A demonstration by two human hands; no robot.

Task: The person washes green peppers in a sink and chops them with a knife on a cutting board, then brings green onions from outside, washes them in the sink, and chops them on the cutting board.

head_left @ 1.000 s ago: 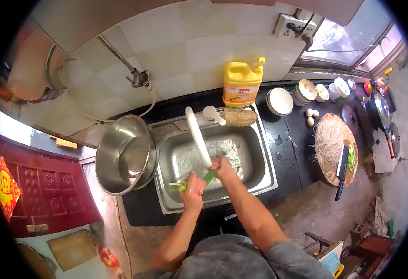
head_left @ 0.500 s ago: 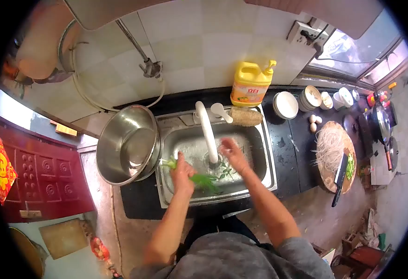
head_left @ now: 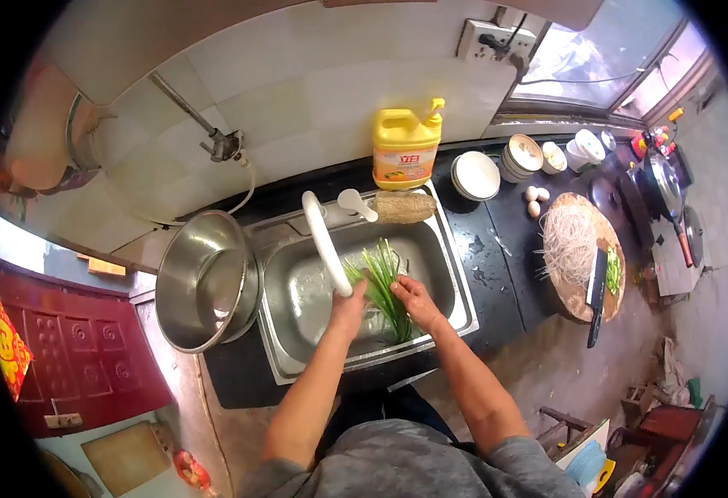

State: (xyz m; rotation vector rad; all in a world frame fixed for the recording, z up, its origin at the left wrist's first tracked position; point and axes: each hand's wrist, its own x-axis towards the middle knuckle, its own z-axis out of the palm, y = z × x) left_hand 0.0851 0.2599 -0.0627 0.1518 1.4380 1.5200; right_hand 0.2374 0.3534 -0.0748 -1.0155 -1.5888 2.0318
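Note:
Long green stalks (head_left: 390,303) with leafy tips are spread between my two hands over the steel sink (head_left: 293,286). My left hand (head_left: 349,309), fingers closed, holds them on the left, just under the end of the white faucet (head_left: 324,241). On the right side my right hand (head_left: 416,303) pinches some of the same stalks. The lower ends of the bunch reach down toward the sink's front wall. A brown fibrous scrubber (head_left: 404,207) lies on the sink's back rim.
Steel basins (head_left: 202,282) stand left of the sink. Behind it is a yellow detergent jug (head_left: 406,149). To the right are white bowls (head_left: 476,176), eggs (head_left: 534,202), and a round board (head_left: 575,311) with noodles (head_left: 571,241), a knife (head_left: 597,290) and chopped greens (head_left: 613,270).
My right hand was apart from the greens and now grips them. My left hand has moved right and up with the bunch, whose stalks now stand more upright. The view has shifted.

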